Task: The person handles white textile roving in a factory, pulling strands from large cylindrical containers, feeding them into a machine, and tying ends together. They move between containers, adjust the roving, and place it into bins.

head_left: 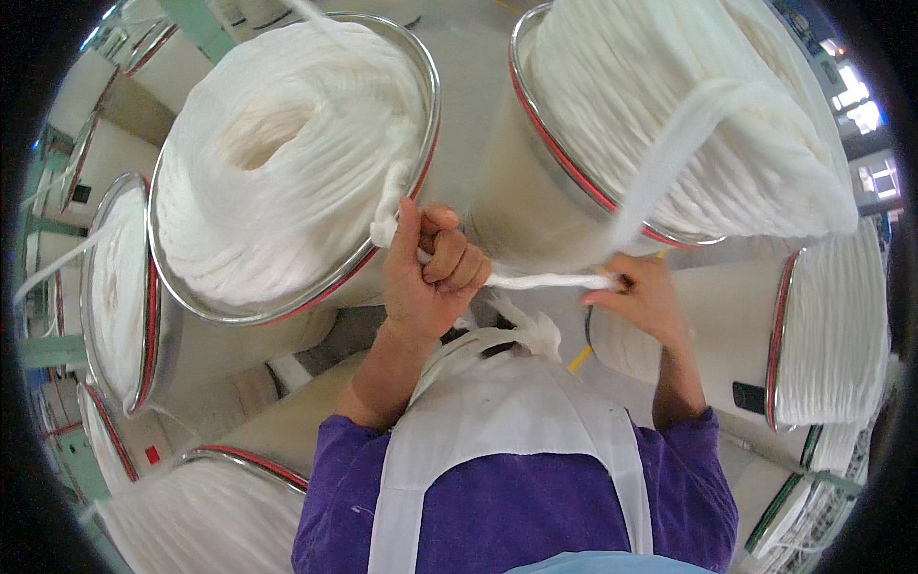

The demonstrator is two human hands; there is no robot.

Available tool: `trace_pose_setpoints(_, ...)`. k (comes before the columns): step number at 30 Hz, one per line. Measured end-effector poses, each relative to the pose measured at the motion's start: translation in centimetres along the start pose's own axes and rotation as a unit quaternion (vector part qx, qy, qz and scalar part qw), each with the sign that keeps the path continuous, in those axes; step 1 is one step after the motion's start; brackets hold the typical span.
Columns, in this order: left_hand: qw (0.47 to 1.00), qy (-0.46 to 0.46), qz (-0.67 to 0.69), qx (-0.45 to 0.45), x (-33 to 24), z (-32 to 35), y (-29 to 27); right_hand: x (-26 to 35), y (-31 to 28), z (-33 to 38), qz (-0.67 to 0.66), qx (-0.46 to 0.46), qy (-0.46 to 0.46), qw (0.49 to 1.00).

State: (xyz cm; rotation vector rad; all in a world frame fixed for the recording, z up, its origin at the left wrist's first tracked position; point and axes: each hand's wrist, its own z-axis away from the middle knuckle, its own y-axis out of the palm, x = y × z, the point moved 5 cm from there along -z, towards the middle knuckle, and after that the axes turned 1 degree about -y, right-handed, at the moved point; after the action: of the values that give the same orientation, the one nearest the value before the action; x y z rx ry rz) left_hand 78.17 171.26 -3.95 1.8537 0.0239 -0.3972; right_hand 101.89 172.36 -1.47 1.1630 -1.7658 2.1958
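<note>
A thin twisted strand of white sliver (550, 281) runs between my two hands in front of my apron. My left hand (435, 258) is closed around it, with more of the strand rising past the thumb onto the coil in the left can (432, 115). Toward the right, my right hand (645, 297) pinches the strand's other part between thumb and fingers. Above that hand, a wide loose band of sliver (674, 143) hangs over the right can's rim (559, 158) from its tall coil. Whether this band joins the strand in my fingers I cannot tell.
Close around me stand several more sliver cans, among them one at the left (148, 287), one at the lower left (253, 459) and one lying sideways in view at the right (789, 335). Grey floor (473, 57) shows between the two upper cans.
</note>
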Motion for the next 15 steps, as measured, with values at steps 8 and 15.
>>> trace_pose_setpoints(8, 0.974, -0.199, 0.039, -0.101, 9.6, 1.5, -4.1, -0.8, -2.9, 12.5, -0.068, -0.213, 0.017, 0.974)
trace_pose_setpoints(15, 0.947, -0.165, 0.161, -0.223, 14.8, 4.5, -15.4, -2.7, -2.9, 23.6, -0.039, -0.265, 0.121, 0.956)
